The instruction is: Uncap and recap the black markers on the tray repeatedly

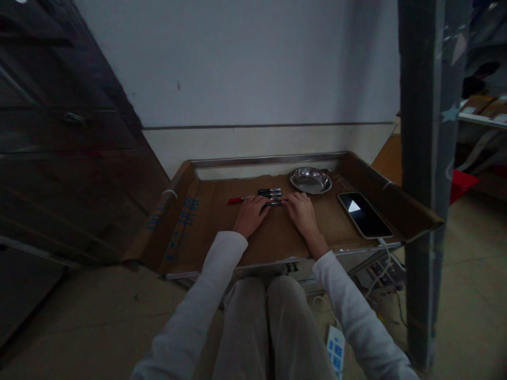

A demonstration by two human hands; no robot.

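Observation:
Several short black tubes with shiny silver ends (269, 190) lie side by side on the cardboard; I cannot make out exactly what kind they are. Closest to me, one black-and-silver tube (273, 203) stretches between my two hands. My left hand (250, 215) has its fingers closed at the left end of that tube. At its right end, the fingertips of my right hand (300, 211) are pinched together, with the thumb side toward the tube. A thin red stick-like piece (236, 200) pokes out to the left beyond my left hand, partly covered by its fingers.
Brown cardboard (214, 232) lines the small table, with raised sides left and right. A shiny metal dish (311, 180) stands at the back right. A phone (364, 215) with a white cable lies at the right. A grey post (422, 184) rises beside the table, and a wall closes the back.

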